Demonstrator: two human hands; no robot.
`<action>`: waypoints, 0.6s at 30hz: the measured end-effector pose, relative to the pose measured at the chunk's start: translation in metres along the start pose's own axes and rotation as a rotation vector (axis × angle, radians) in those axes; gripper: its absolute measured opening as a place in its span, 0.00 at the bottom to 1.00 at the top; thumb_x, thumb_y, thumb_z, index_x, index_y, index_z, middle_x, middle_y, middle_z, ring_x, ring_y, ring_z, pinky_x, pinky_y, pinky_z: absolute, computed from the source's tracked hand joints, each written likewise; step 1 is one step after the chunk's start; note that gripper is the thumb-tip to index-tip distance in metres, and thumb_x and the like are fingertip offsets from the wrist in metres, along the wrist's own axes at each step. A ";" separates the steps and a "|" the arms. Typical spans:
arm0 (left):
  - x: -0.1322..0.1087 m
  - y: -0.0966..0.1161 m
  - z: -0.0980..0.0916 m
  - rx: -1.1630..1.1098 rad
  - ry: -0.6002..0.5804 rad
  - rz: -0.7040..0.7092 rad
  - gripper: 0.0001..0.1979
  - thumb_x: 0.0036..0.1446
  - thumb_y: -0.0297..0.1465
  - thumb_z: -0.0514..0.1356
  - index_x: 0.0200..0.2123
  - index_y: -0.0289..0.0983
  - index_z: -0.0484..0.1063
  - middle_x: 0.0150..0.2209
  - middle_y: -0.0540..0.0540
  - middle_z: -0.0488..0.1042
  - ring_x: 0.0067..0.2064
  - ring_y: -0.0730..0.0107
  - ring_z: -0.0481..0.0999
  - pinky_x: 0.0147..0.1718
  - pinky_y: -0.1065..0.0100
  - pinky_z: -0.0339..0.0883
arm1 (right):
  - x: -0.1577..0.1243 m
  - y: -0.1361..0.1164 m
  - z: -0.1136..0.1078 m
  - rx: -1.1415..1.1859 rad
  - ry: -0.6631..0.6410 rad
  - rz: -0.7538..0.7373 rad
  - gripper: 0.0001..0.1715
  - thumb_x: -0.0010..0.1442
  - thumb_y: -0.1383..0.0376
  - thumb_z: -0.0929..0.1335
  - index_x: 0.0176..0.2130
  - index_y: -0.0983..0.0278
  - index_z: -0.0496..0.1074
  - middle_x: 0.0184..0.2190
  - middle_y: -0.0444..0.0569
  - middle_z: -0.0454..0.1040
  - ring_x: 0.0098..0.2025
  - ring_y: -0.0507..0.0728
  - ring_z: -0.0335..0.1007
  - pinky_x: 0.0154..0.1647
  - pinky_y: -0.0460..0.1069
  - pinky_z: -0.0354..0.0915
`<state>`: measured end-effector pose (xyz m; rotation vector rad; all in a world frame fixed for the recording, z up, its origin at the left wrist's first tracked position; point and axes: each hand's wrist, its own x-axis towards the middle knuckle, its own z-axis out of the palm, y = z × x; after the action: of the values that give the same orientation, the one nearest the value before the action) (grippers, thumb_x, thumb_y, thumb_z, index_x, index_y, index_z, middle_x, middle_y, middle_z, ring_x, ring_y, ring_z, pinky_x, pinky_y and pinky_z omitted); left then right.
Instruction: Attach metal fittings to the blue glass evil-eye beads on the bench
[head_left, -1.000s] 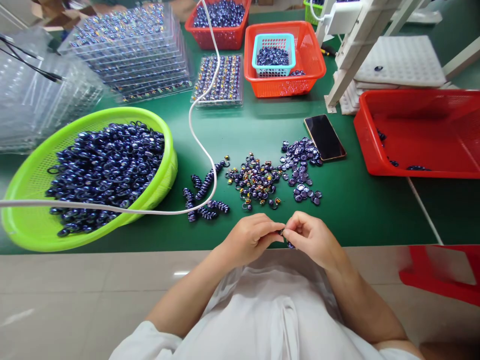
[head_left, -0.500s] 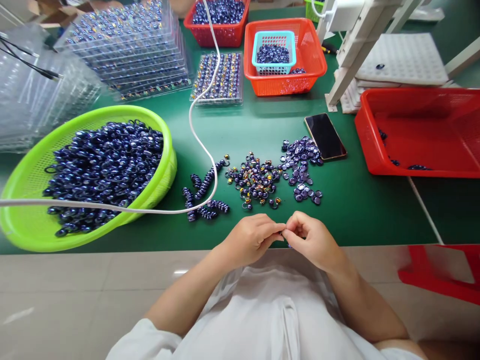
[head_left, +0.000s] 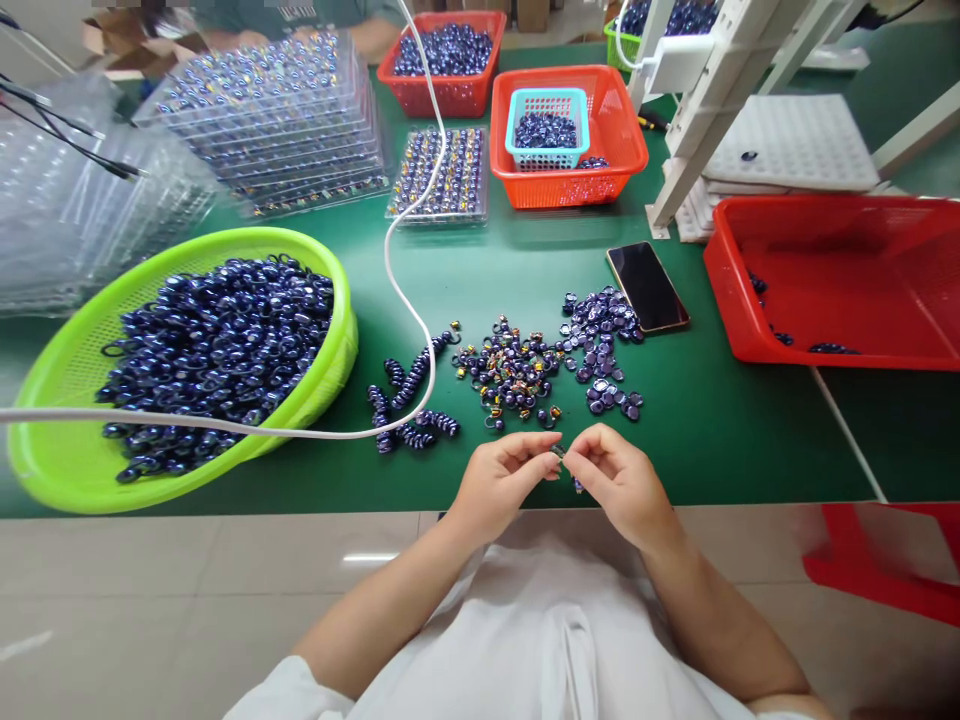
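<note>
Near the front edge of the green table, my left hand (head_left: 501, 482) pinches a small dark part (head_left: 559, 452) between thumb and fingertips. My right hand (head_left: 621, 484) is closed at the other side of that part, its fingertips almost touching the left ones; what it grips is too small to make out. Another small dark piece shows just under the right fingers. Beyond my hands lie a pile of dark beads with yellow bits (head_left: 517, 370), a pile of flat dark pieces (head_left: 600, 325) and, to the left, coiled rows of dark rings (head_left: 412, 380).
A green basket (head_left: 341, 360) of dark rings stands left, crossed by a white cable (head_left: 397, 290). A phone (head_left: 649, 287) lies behind the flat pieces. Red baskets, stacked clear trays (head_left: 300, 130), a metal post (head_left: 694, 130) and a red tray (head_left: 847, 290) stand around. A person sits across the table.
The view has tilted up slightly. My left thumb and fingers have spread a little, and the small part between my hands shows more clearly.
</note>
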<state>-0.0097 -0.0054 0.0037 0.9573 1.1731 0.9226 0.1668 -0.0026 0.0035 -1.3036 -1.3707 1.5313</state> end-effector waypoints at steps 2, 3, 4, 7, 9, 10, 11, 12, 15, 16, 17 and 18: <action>0.001 0.002 0.002 -0.103 0.036 -0.087 0.15 0.51 0.35 0.70 0.41 0.32 0.80 0.32 0.43 0.83 0.31 0.67 0.81 0.36 0.66 0.77 | -0.001 0.003 -0.002 0.050 -0.009 -0.014 0.11 0.63 0.56 0.69 0.38 0.61 0.70 0.30 0.43 0.73 0.31 0.52 0.71 0.34 0.46 0.68; 0.001 0.003 0.002 -0.136 0.046 -0.106 0.15 0.50 0.35 0.71 0.39 0.32 0.80 0.31 0.44 0.83 0.31 0.68 0.81 0.36 0.66 0.77 | -0.002 0.005 -0.003 0.058 -0.004 -0.021 0.11 0.63 0.56 0.69 0.39 0.61 0.71 0.31 0.44 0.74 0.33 0.52 0.72 0.35 0.46 0.69; 0.001 0.004 0.003 -0.161 0.054 -0.117 0.15 0.49 0.34 0.71 0.38 0.32 0.80 0.31 0.44 0.83 0.30 0.68 0.80 0.36 0.66 0.76 | -0.003 0.007 -0.004 0.055 0.006 -0.030 0.12 0.63 0.56 0.70 0.41 0.61 0.71 0.32 0.44 0.75 0.33 0.52 0.72 0.36 0.47 0.70; 0.002 0.006 0.006 -0.187 0.067 -0.127 0.13 0.47 0.33 0.71 0.36 0.32 0.80 0.29 0.45 0.82 0.29 0.70 0.79 0.35 0.68 0.76 | -0.006 0.014 -0.007 -0.002 0.047 -0.074 0.12 0.63 0.56 0.70 0.42 0.60 0.72 0.33 0.45 0.75 0.34 0.53 0.73 0.37 0.48 0.71; 0.002 0.007 0.007 -0.165 0.076 -0.121 0.11 0.47 0.32 0.71 0.34 0.32 0.80 0.27 0.46 0.81 0.28 0.72 0.78 0.33 0.69 0.74 | -0.008 0.017 -0.009 -0.072 0.072 -0.116 0.10 0.63 0.57 0.69 0.42 0.59 0.73 0.35 0.46 0.75 0.35 0.54 0.73 0.37 0.48 0.71; 0.002 0.007 0.008 -0.149 0.080 -0.115 0.10 0.47 0.31 0.70 0.33 0.32 0.80 0.26 0.47 0.80 0.27 0.72 0.77 0.31 0.70 0.73 | -0.009 0.018 -0.010 -0.111 0.077 -0.142 0.09 0.64 0.57 0.69 0.41 0.59 0.73 0.35 0.47 0.75 0.36 0.55 0.73 0.38 0.49 0.70; 0.002 0.008 0.008 -0.136 0.083 -0.108 0.09 0.47 0.30 0.70 0.32 0.32 0.79 0.25 0.47 0.80 0.26 0.73 0.76 0.29 0.71 0.72 | -0.010 0.018 -0.010 -0.147 0.077 -0.174 0.08 0.64 0.58 0.69 0.40 0.59 0.74 0.35 0.47 0.75 0.37 0.55 0.73 0.38 0.49 0.70; 0.003 0.008 0.008 -0.126 0.084 -0.101 0.08 0.46 0.30 0.69 0.31 0.33 0.79 0.25 0.48 0.79 0.26 0.73 0.75 0.28 0.72 0.71 | -0.010 0.017 -0.011 -0.179 0.072 -0.209 0.06 0.64 0.59 0.69 0.39 0.59 0.74 0.35 0.47 0.76 0.37 0.55 0.73 0.38 0.49 0.70; 0.003 0.008 0.009 -0.106 0.068 -0.088 0.06 0.46 0.28 0.68 0.30 0.33 0.78 0.25 0.48 0.78 0.26 0.74 0.74 0.27 0.73 0.68 | -0.009 0.013 -0.012 -0.244 0.057 -0.309 0.03 0.64 0.63 0.68 0.38 0.58 0.74 0.35 0.47 0.76 0.36 0.56 0.74 0.39 0.50 0.69; 0.003 0.008 0.008 -0.101 0.059 -0.086 0.05 0.46 0.28 0.68 0.29 0.33 0.78 0.25 0.48 0.78 0.26 0.74 0.74 0.28 0.73 0.68 | -0.009 0.012 -0.013 -0.261 0.055 -0.335 0.03 0.64 0.64 0.68 0.38 0.58 0.74 0.35 0.47 0.76 0.36 0.56 0.74 0.39 0.51 0.69; 0.003 0.008 0.008 -0.097 0.050 -0.087 0.05 0.46 0.28 0.68 0.29 0.33 0.78 0.25 0.48 0.78 0.26 0.74 0.74 0.28 0.72 0.68 | -0.008 0.011 -0.013 -0.279 0.047 -0.360 0.03 0.64 0.65 0.68 0.39 0.57 0.74 0.35 0.47 0.76 0.36 0.56 0.74 0.39 0.51 0.70; 0.003 0.008 0.008 -0.094 0.044 -0.089 0.05 0.46 0.29 0.68 0.29 0.33 0.78 0.25 0.48 0.78 0.26 0.73 0.75 0.28 0.72 0.68 | -0.007 0.010 -0.014 -0.299 0.034 -0.388 0.05 0.64 0.66 0.68 0.40 0.57 0.74 0.35 0.47 0.76 0.37 0.56 0.74 0.38 0.51 0.70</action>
<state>-0.0019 -0.0009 0.0108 0.8066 1.1901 0.9226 0.1835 -0.0078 -0.0038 -1.1394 -1.7596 1.0684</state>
